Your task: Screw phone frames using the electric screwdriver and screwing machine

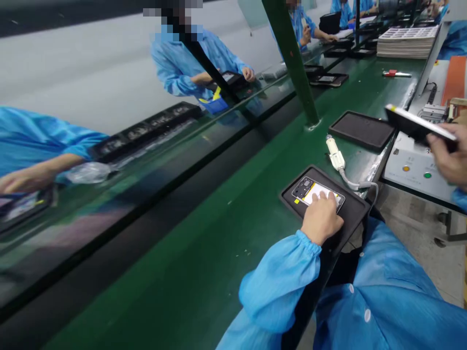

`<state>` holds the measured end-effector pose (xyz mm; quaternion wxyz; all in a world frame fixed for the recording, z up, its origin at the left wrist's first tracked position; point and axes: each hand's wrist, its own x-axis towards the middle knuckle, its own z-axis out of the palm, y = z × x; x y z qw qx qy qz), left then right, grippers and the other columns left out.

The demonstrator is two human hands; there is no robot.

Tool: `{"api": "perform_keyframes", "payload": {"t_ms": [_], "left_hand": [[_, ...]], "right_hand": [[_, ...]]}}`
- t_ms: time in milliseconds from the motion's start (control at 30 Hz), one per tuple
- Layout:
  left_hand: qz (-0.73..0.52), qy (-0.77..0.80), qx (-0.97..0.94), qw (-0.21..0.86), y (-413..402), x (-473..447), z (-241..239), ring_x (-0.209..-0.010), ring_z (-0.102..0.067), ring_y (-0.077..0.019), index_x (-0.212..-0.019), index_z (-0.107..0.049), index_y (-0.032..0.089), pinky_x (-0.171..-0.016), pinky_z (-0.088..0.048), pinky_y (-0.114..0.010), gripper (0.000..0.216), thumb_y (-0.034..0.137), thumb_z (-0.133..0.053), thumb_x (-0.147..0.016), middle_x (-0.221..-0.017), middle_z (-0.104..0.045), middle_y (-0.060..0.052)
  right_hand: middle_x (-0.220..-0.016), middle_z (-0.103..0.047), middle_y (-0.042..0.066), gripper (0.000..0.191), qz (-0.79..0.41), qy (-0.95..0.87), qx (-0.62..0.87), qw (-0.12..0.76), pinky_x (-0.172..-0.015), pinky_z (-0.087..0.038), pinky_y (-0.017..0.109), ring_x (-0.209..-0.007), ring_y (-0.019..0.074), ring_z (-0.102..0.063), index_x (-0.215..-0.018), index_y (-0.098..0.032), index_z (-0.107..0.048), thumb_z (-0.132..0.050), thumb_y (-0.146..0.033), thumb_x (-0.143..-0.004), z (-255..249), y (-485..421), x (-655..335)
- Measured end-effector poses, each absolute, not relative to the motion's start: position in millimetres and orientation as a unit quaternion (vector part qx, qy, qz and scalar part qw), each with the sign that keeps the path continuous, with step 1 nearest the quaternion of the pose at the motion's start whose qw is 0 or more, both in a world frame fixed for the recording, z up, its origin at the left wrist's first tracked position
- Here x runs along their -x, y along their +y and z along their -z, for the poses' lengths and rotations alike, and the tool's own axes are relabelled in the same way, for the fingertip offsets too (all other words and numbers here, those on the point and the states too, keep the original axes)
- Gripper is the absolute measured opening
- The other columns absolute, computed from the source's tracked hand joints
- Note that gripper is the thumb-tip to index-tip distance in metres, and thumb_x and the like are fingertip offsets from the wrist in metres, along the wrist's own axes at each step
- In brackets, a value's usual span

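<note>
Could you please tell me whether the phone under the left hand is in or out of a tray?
In: the phone lies inside the dark tray, within its rim, under the left hand.

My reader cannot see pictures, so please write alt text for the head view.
A person's left hand touches a phone in a black tray on a green bench; the right hand holds a dark slab. A white cabled device lies nearby; co-workers in blue are opposite.
</note>
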<state>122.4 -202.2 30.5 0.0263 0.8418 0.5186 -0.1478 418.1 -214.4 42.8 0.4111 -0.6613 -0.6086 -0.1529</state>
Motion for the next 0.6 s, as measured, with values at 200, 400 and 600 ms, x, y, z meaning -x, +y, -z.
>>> {"api": "perform_keyframes", "payload": {"t_ms": [200, 400, 600], "left_hand": [[0.132, 0.518, -0.843, -0.053, -213, -120, -27, -0.102, -0.065, -0.0330, -0.129, -0.050, 0.000, -0.071, -0.057, -0.036, 0.053, 0.000, -0.050, -0.076, -0.113, -0.064, -0.026], [-0.083, 0.673, -0.716, -0.169, -214, -53, -63, -0.065, -0.070, -0.0261, -0.118, -0.066, 0.013, -0.056, -0.050, -0.032, 0.035, 0.018, -0.043, -0.091, -0.079, -0.074, -0.010], [-0.230, 0.613, -0.676, -0.339, -244, -21, -94, -0.038, -0.053, -0.0160, -0.103, -0.074, 0.015, -0.044, -0.040, -0.027, 0.026, 0.027, -0.054, -0.091, -0.051, -0.063, -0.002]], "right_hand": [[-0.112, -0.070, 0.008, 0.037, -0.034, -0.713, 0.533, 0.455, -0.084, -0.059, 0.034, -0.095, 0.0211, -0.069, -0.120, -0.022, -0.064, -0.038, -0.034, -0.097, -18, -208, -314], [-0.124, -0.063, 0.014, 0.045, -0.060, -0.842, 0.338, 0.417, -0.104, -0.052, 0.041, -0.121, 0.0227, -0.057, -0.131, -0.012, -0.055, -0.030, -0.011, -0.093, 28, -198, -247], [-0.117, -0.063, 0.022, 0.023, -0.046, -0.912, 0.333, 0.234, -0.104, -0.046, 0.048, -0.117, 0.0301, -0.057, -0.108, -0.004, -0.064, -0.051, -0.016, -0.094, 43, -204, -208]]}}
